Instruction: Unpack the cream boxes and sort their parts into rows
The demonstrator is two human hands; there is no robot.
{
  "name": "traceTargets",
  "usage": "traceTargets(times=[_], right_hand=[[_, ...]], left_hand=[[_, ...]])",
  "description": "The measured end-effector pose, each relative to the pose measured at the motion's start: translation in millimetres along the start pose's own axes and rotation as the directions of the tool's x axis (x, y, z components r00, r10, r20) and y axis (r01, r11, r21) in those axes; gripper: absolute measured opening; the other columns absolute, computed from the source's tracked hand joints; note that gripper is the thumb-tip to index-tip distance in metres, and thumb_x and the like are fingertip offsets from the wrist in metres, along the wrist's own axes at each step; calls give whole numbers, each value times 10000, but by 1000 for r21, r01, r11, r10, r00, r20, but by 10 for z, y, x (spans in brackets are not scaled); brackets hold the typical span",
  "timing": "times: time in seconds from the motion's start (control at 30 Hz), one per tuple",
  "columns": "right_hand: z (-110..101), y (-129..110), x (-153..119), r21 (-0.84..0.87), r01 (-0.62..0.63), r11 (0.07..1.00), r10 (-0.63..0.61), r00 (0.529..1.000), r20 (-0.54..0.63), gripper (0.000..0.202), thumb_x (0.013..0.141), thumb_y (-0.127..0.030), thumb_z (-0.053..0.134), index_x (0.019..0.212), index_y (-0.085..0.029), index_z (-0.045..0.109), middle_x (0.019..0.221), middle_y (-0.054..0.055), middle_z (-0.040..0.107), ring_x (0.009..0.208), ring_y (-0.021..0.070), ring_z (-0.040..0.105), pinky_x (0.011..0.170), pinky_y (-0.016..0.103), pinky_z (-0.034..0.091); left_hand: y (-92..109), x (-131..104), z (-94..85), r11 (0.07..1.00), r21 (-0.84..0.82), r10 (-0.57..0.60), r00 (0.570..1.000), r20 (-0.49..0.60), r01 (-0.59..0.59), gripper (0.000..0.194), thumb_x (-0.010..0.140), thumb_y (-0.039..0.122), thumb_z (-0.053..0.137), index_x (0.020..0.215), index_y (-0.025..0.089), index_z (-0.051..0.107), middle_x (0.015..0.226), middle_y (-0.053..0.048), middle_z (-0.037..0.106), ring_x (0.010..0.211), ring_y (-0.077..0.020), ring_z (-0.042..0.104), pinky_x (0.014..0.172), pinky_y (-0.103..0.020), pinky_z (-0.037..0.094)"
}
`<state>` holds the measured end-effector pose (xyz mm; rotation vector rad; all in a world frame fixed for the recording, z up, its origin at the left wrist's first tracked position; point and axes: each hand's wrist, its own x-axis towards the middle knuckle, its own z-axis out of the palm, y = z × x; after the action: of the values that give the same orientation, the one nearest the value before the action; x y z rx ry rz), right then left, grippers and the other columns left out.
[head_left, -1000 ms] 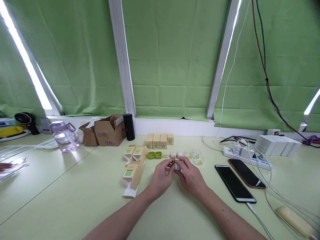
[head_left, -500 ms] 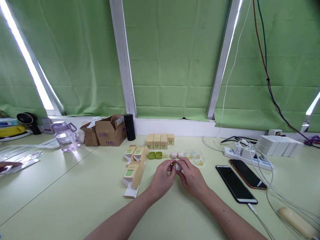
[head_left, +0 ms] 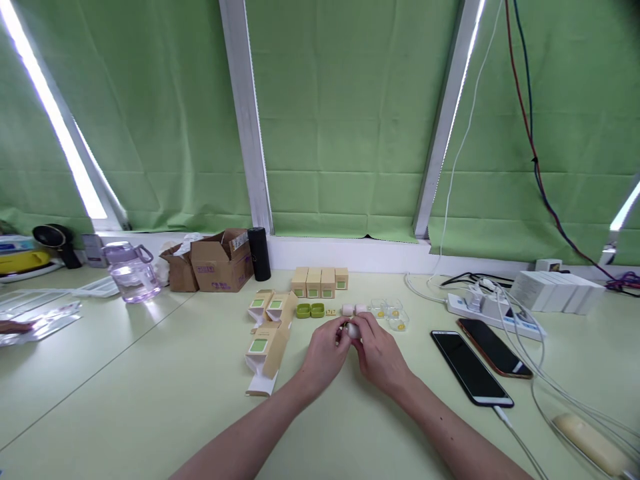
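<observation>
Both my left hand (head_left: 326, 353) and right hand (head_left: 383, 350) pinch a small white cylinder (head_left: 353, 331) between fingertips, near side of the green trays (head_left: 311, 311); I'd steady one end and work the other gently.

Head-height view, forward and down

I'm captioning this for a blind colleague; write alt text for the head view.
Left hand and right hand together hold a small white object over a pale green table. Beyond are four small tan boxes and two green containers; two smartphones lie right.
</observation>
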<state>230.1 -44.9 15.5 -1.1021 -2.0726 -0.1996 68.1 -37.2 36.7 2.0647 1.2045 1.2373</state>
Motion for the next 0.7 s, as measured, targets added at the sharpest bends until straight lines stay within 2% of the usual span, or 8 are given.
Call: traceTargets(times=[0.17, 0.33, 0.43, 0.57, 0.7], right_hand=[[-9, 53, -39, 151, -48, 987, 54, 998, -36, 279, 1021, -207, 449, 1295, -232, 499, 1226, 134, 611, 998, 251, 688, 759, 380, 611], [-30, 99, -57, 240, -102, 965, 121, 990, -66, 294, 997, -236, 510, 1289, -257, 541, 1247, 112, 625, 1088, 261, 666, 859, 401, 599], [-29, 101, -35, 339, -133, 931, 169, 983, -77, 264, 986, -268, 541, 1245, -265, 590, 1207, 96, 647, 1047, 250, 663, 843, 386, 590], [-24, 80, -2, 514, -198, 834, 266, 962, -62, 207, 991, -321, 558, 1171, -252, 635, 1144, 82, 664, 950, 219, 662, 822, 369, 584], [-28, 38, 9, 610, -257, 749, 348, 937, -33, 225, 994, -384, 570, 1143, -236, 649, 1113, 80, 673, 957, 219, 660, 862, 382, 577]], left_hand=[[-94, -20, -32, 996, -40, 79, 997, -6, -79, 273, 942, 228, 556, 1168, 224, 708, 1140, -87, 747, 1001, -237, 685, 909, -385, 546], [-181, -25, -59, 977, -69, 204, 979, 0, -203, 418, 853, 159, 650, 1262, 247, 667, 1275, -105, 691, 1229, -285, 582, 1074, -496, 473], [-199, -12, -41, 978, -149, 145, 989, -8, -145, 420, 843, 198, 707, 1258, 253, 669, 1337, -109, 664, 1288, -290, 559, 1127, -510, 432], [-149, -2, -17, 967, -253, -6, 998, 59, 20, 369, 877, 307, 728, 1233, 221, 684, 1276, -121, 705, 1177, -279, 639, 1071, -471, 479], [-48, -6, -18, 936, -348, -40, 997, 66, 60, 362, 885, 335, 727, 1211, 184, 684, 1196, -127, 736, 1095, -262, 681, 1015, -424, 524]])
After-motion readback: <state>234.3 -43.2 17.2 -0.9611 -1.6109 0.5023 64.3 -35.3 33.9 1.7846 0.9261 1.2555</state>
